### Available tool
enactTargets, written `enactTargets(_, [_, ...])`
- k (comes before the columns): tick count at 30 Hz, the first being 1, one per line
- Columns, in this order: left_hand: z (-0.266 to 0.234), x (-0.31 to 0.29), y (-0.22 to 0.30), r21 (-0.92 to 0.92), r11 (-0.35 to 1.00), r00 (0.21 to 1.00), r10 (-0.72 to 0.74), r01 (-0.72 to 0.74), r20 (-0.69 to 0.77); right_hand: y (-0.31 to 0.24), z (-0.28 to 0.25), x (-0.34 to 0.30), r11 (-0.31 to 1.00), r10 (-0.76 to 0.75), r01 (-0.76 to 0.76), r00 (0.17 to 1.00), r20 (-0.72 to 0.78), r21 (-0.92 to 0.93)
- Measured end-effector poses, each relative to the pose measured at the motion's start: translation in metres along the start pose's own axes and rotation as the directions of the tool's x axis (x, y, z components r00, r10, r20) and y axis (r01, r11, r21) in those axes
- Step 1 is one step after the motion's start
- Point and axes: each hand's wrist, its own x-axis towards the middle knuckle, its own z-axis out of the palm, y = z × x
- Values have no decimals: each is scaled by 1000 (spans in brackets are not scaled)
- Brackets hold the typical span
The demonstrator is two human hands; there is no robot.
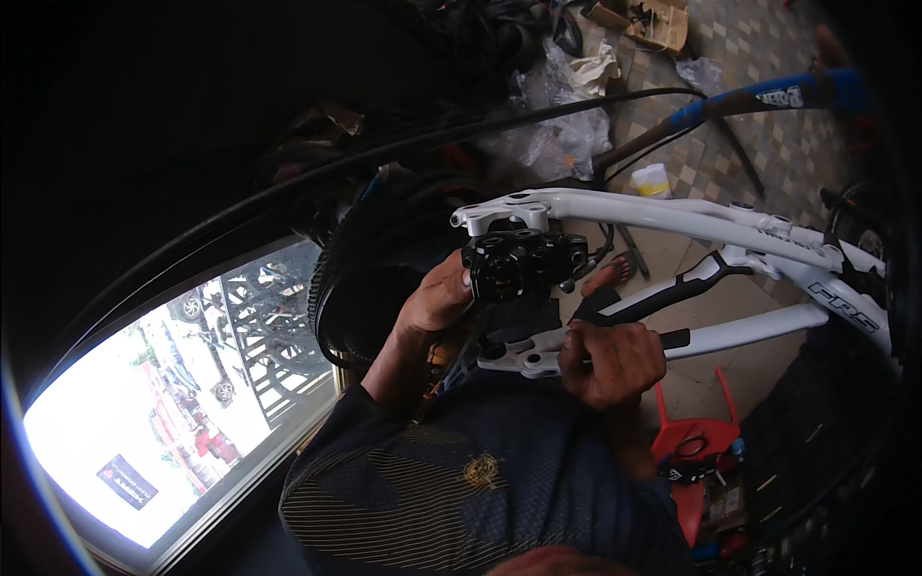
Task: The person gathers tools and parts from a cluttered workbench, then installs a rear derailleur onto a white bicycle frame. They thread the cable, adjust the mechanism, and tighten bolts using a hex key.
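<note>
A white bicycle frame (663,219) spans the right half of the head view, its rear end toward me. My left hand (439,293) is closed on a shiny black brake caliper (523,266), which sits just under the end of the upper white tube. My right hand (617,363) is curled in a fist around the lower white tube (754,331), close to its dropout plate (519,359). The palm side of the right hand is hidden, so anything else inside it cannot be seen.
A blue bicycle tube (812,93) and a long black cable or hose (499,120) cross beyond the frame. Clear plastic wrap (567,130) and a cardboard box (653,21) lie on the tiled floor. A red chair (693,437) stands at lower right, a tyre (327,278) at left beside a bright window.
</note>
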Motion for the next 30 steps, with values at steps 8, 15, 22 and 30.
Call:
enactTargets(8, [-18,-20,-21,202,975,982,-59,96,-181,1,1,0,1000,3,-2,1000,-19,20])
enactTargets(15, [-11,-20,-19,468,880,980,16,80,-198,0,3,0,1000,4,-4,1000,-19,14])
enactTargets(22, [7,-18,-16,664,742,966,93,94,-241,-2,2,2,1000,17,-17,1000,-24,18])
enactTargets(30, [-5,-11,-26,570,820,957,126,48,-261,1,2,-1,1000,8,-8,1000,-17,15])
